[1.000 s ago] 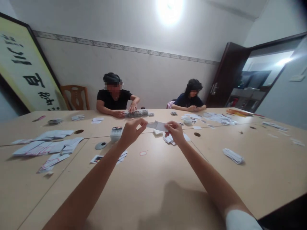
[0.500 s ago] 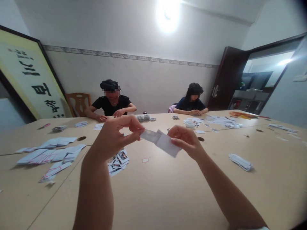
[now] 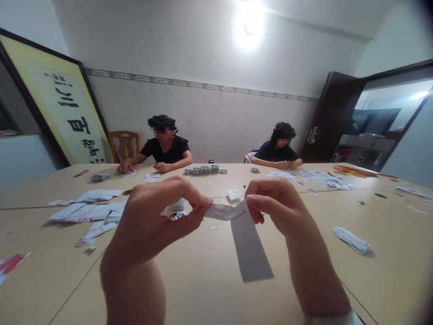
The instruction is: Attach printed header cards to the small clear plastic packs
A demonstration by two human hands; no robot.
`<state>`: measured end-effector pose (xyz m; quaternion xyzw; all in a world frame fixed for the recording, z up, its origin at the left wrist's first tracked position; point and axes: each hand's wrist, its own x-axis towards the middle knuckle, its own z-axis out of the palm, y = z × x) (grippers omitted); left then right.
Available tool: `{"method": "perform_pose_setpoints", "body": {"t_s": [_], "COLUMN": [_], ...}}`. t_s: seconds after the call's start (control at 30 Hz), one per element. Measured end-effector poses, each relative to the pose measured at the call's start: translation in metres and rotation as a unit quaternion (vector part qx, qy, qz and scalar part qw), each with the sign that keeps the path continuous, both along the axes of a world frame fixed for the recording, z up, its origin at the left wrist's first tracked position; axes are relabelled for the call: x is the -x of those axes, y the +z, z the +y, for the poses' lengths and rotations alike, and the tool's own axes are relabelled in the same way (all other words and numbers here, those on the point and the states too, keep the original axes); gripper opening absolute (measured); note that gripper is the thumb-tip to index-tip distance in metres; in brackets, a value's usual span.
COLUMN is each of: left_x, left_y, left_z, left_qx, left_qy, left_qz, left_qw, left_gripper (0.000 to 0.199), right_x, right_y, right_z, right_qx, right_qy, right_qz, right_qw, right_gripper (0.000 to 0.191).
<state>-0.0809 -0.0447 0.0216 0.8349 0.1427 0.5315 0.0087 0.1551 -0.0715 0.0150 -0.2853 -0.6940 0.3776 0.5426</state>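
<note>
Above the middle of the table, my left hand pinches one end of a small greyish, see-through piece between thumb and forefinger. It looks like a thin plastic sleeve, though I cannot make out its exact kind. The other end meets the top of a white paper strip, which hangs down at a slant. Thumb and curled fingers of my right hand grip the strip's upper edge where the two pieces meet. Behind my left hand, a pile of printed cards is mostly hidden.
Folded white papers lie in stacks at left, a paper bundle at right. A white packet sits beyond my hands. Small stacks line the far side, where two people sit. Scattered papers lie far right.
The white paper, a short piece in my right hand before, now hangs as a long strip. My view has shifted left, and the far-left person's hand has moved outward onto papers.
</note>
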Motion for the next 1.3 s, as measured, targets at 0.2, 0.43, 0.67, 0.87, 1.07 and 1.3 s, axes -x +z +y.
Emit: {"method": "perform_pose_setpoints", "body": {"t_s": [0.2, 0.43, 0.67, 0.87, 1.07, 1.3], "left_x": [0.004, 0.008, 0.008, 0.017, 0.021, 0.023], "left_y": [-0.002, -0.006, 0.003, -0.003, -0.006, -0.003], "left_z": [-0.018, -0.025, -0.025, -0.014, -0.007, -0.009], "left_qx": [-0.027, -0.021, -0.011, -0.006, -0.014, 0.002], "left_qy": [0.009, 0.082, 0.091, 0.083, 0.104, 0.082], "left_qz": [-0.022, -0.031, -0.006, -0.036, -0.069, -0.074], "left_qw": [0.999, 0.996, 0.996, 0.996, 0.992, 0.994], "left_gripper": [0.025, 0.019, 0.013, 0.017, 0.015, 0.015], "right_x": [0.014, 0.018, 0.014, 0.02, 0.024, 0.027], "right_y": [0.002, 0.003, -0.008, 0.0, -0.001, -0.004], "right_z": [-0.009, -0.009, 0.017, 0.024, 0.029, 0.031], "right_qx": [-0.039, -0.061, -0.061, -0.018, -0.009, -0.037], "right_qy": [-0.058, -0.065, -0.026, 0.002, 0.027, 0.003], "right_qz": [0.023, -0.047, -0.067, -0.022, 0.038, 0.046], "right_qw": [0.997, 0.995, 0.996, 1.0, 0.999, 0.998], "right_gripper": [0.041, 0.041, 0.044, 0.025, 0.024, 0.02]}}
